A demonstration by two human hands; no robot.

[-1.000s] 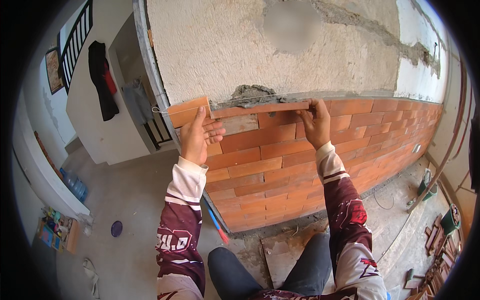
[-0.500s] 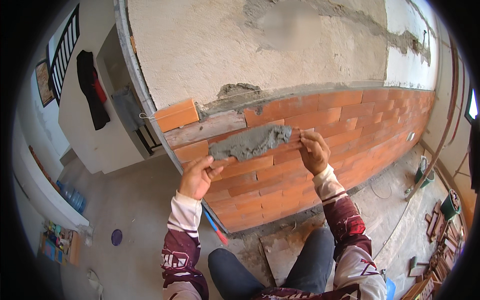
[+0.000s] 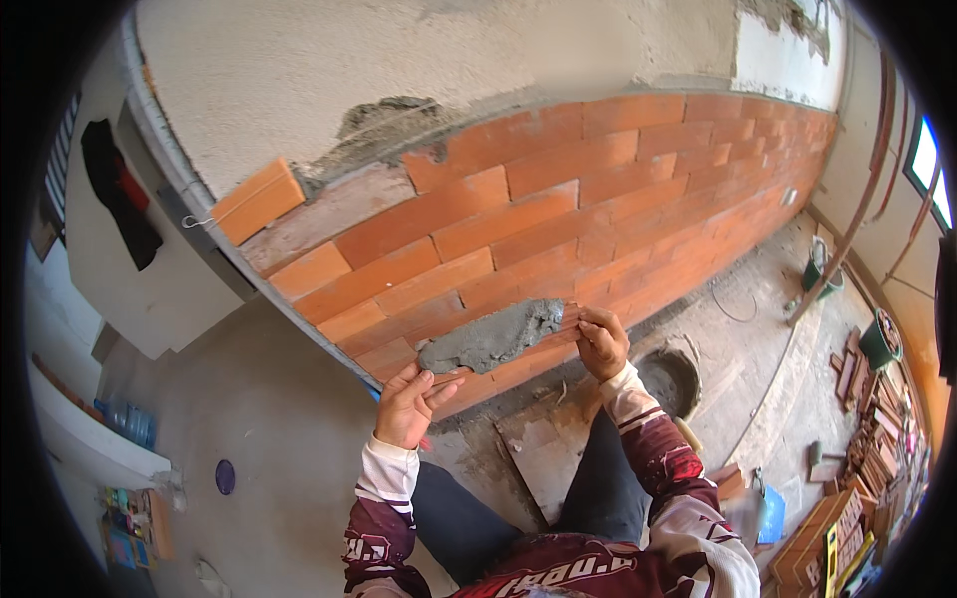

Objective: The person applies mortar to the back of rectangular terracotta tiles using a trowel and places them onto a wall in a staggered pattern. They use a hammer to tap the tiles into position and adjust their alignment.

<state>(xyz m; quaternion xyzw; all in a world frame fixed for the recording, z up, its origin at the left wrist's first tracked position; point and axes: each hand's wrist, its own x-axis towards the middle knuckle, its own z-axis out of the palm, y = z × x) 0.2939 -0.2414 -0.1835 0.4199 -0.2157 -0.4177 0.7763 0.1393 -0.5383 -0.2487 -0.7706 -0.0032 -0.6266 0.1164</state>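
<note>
Left hand, right hand, both gripping

Upper garment: long-sleeved jersey, dark maroon ground with white patches and pale printed lettering across the chest.
Left sleeve: maroon with a mottled darker pattern; white band at the forearm, pale cuff at the wrist.
Right sleeve: same maroon pattern with red accents; white panel near the elbow, pale cuff.
Trousers: dark navy or charcoal, plain, no markings legible.
Left hand: bare, no glove, no ring or watch visible.
Right hand: bare, no glove.
Footwear: out of view.
</note>
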